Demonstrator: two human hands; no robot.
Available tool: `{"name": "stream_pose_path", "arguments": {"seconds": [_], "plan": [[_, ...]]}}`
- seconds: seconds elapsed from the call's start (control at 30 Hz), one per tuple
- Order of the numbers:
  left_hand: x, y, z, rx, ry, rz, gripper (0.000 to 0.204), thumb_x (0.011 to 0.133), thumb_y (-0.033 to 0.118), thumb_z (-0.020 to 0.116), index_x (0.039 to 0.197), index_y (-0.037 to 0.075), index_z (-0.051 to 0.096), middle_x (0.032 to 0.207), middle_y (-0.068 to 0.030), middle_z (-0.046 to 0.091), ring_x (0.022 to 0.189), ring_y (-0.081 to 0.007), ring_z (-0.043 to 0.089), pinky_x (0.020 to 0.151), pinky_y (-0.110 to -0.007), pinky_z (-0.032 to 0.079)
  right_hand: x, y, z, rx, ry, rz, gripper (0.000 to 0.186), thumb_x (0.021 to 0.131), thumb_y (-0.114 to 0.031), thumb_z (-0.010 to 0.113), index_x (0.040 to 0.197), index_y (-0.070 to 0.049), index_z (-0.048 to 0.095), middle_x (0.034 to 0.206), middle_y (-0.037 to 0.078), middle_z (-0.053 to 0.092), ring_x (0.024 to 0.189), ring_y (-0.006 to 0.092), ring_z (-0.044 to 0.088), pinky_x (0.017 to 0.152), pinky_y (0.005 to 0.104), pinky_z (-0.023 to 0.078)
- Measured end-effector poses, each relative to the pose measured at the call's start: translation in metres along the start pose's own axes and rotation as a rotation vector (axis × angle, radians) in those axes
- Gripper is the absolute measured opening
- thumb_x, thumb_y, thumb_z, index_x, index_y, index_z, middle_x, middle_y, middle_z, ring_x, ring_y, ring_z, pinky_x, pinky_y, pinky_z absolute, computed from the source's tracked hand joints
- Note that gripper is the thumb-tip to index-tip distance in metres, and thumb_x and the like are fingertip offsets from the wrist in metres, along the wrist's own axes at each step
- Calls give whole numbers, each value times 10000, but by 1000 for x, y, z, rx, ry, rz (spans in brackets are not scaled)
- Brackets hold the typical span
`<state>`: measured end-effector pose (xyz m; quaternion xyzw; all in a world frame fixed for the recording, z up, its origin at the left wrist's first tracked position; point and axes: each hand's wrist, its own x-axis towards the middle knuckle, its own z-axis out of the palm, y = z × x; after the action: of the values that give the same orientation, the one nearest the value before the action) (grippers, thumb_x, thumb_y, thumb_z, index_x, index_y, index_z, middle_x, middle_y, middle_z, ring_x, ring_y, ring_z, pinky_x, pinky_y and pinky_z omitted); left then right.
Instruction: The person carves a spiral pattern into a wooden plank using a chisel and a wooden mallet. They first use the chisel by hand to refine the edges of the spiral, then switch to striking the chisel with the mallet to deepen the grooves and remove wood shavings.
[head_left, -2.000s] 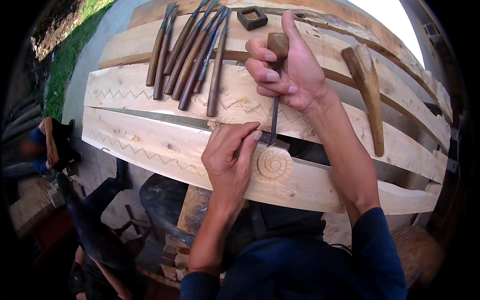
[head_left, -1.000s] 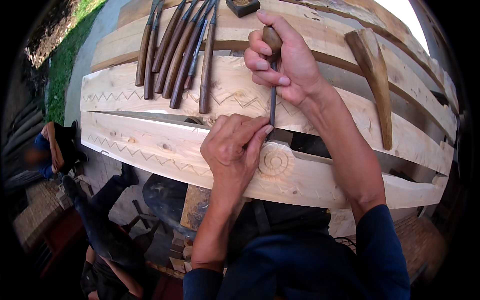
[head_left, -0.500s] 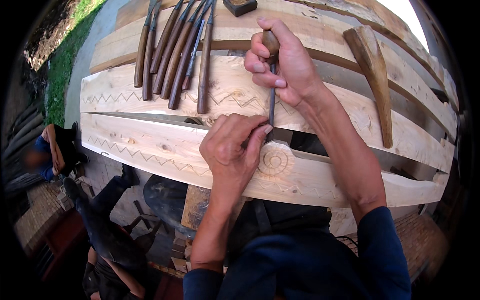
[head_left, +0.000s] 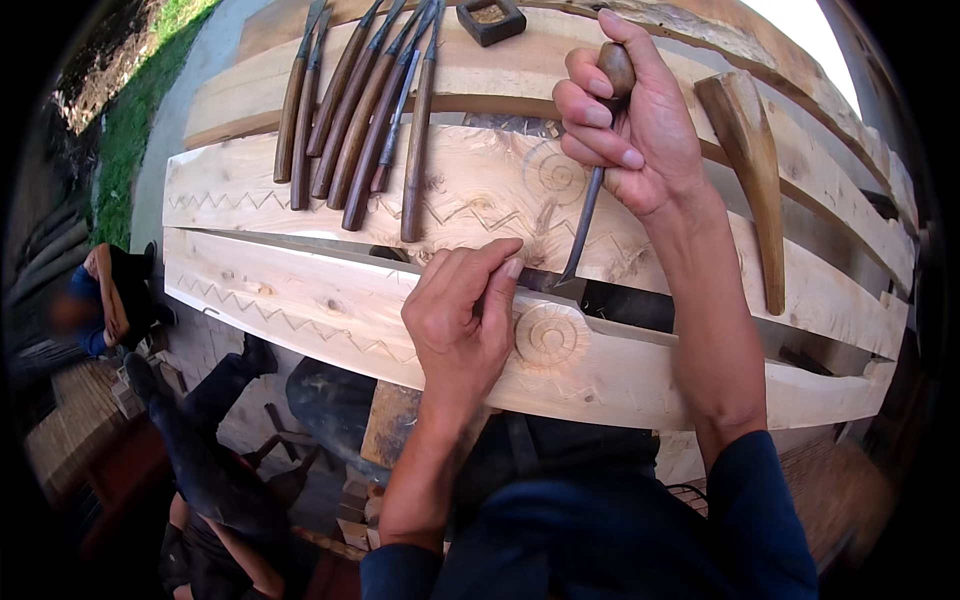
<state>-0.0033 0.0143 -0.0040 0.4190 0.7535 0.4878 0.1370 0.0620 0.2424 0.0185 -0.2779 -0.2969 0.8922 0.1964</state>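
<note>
Right hand: fingers wrapped round the chisel, likely to steer it | left hand: thumb and pointer close, can't tell if pinching, maybe to steady the carved board | chisel tip near its ring carving | other tools side by side, likely handy

Pale zigzag-patterned board, concentric-ring rosette, brown chisel handles, navy sleeves

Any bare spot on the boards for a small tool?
Far zigzag board, between the chisel row and the right hand; near zigzag board, between the rosette and the right forearm. Crowded: beneath those chisels, and around the left hand and held chisel.
</note>
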Motion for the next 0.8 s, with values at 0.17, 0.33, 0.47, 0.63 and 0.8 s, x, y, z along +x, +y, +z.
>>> {"name": "stream_pose_path", "arguments": {"seconds": [0.17, 0.33, 0.47, 0.63, 0.8], "plan": [[3, -1, 1, -11, -16, 41, 181, 893, -26, 856, 1066, 26, 842, 866, -108, 761, 749, -260, 674, 686, -370, 528, 2, 18, 6, -20, -11, 48, 610, 1161, -591, 484, 744, -145, 481, 613, 28, 523, 334, 61, 255, 369, 227, 216], [3, 1, 1, -10, -45, 49, 179, 856, -1, 894, 1024, 47, 856, 864, -84, 770, 764, -259, 685, 687, -370, 532, 3, 21, 15, -82, 9, 62, 631, 1152, -608, 485, 732, -137, 479, 615, 53, 544, 341, 64, 247, 358, 236, 199], [3, 0, 0, 28, -65, 73, 194, 833, 14, 913, 1015, 55, 859, 858, -77, 767, 764, -258, 681, 685, -373, 532, 2, 22, 16, -64, -9, 68, 625, 1150, -601, 490, 731, -138, 476, 613, 59, 545, 341, 67, 248, 356, 233, 204], [3, 3, -1, 33, -74, 61, 187, 822, 25, 923, 994, 58, 856, 855, -74, 764, 762, -255, 680, 679, -372, 530, 4, 25, 5, -38, -58, 65, 617, 1153, -591, 487, 736, -137, 475, 614, 62, 542, 346, 68, 248, 353, 232, 203], [3, 1, 0, 41, -74, 73, 174, 819, 24, 924, 974, 56, 852, 855, -70, 764, 762, -253, 681, 676, -370, 529, 2, 26, 9, -55, -59, 44, 610, 1153, -583, 487, 737, -138, 472, 621, 63, 543, 356, 69, 242, 350, 229, 202]]}}
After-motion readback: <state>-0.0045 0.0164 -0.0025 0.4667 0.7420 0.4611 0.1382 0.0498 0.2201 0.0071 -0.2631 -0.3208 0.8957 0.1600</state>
